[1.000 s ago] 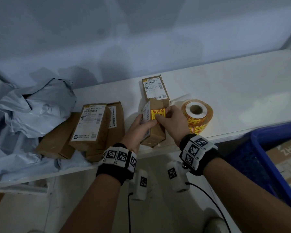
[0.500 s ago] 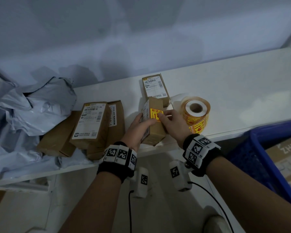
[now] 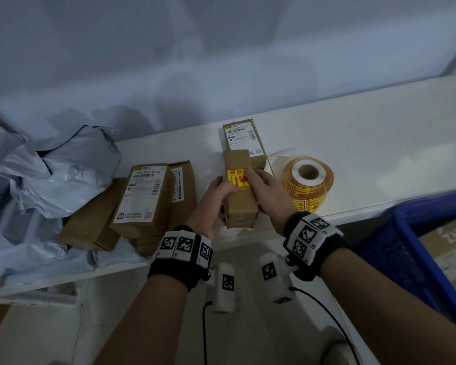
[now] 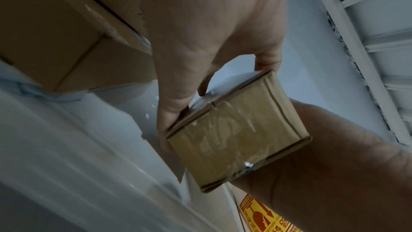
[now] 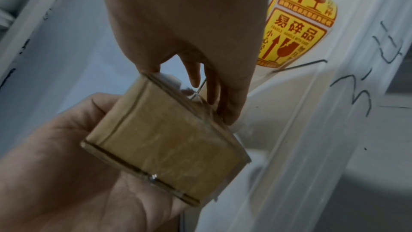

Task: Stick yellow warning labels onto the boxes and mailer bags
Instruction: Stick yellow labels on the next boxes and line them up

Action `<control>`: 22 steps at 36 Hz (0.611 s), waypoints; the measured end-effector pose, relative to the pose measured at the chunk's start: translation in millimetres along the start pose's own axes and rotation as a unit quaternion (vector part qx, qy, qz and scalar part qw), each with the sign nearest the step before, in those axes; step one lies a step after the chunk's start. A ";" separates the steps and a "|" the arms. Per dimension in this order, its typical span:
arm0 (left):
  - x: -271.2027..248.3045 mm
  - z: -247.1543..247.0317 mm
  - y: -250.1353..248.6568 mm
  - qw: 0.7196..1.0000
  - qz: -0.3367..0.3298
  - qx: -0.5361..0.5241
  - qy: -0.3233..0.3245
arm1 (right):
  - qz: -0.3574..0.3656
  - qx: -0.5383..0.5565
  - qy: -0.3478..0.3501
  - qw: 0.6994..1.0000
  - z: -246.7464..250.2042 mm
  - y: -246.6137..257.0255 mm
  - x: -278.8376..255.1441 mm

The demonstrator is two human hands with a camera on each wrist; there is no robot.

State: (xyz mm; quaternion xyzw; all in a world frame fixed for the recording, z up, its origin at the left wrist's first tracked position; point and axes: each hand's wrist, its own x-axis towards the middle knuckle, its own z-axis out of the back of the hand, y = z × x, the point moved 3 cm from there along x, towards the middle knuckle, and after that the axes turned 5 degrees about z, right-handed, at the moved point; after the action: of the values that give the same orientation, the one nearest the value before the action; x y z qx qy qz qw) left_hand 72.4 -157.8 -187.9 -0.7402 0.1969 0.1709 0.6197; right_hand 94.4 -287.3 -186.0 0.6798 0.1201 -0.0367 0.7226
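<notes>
Small brown cardboard box (image 3: 239, 196) now rotated plain-face up, gripped by left hand (image 3: 216, 198); right hand (image 3: 267, 191), fingers flat, pressing yellow warning label (image 3: 233, 177). Box nearly labelled.

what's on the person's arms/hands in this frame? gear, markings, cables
Both forearms are bare, no sleeves or gloves. The left hand and right hand each have a black wristband ringed with white blocks printed with black square tags. A white camera pod with its own tag hangs under each wrist, trailing a black cable.
</notes>
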 end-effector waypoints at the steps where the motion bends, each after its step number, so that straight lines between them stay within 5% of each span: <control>1: 0.2 -0.7 -0.2 1.000 -0.003 0.006 0.003 | -0.003 0.013 0.005 1.000 0.1 0.3 -0.1; 18: 4.4 2.5 0.1 1.000 -0.001 -0.026 -0.014 | 0.030 0.032 0.119 0.992 -4.1 9.0 -9.2; 22: 5.4 0.7 0.0 1.000 -0.004 -0.005 0.002 | 0.017 0.028 0.073 0.997 -2.0 7.4 -7.3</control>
State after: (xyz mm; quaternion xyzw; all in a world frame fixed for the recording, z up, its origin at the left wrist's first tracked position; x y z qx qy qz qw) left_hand 77.1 -157.5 -190.7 -0.7448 0.1940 0.1675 0.6161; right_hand 88.7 -285.6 -177.3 0.7029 0.1599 0.0224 0.6927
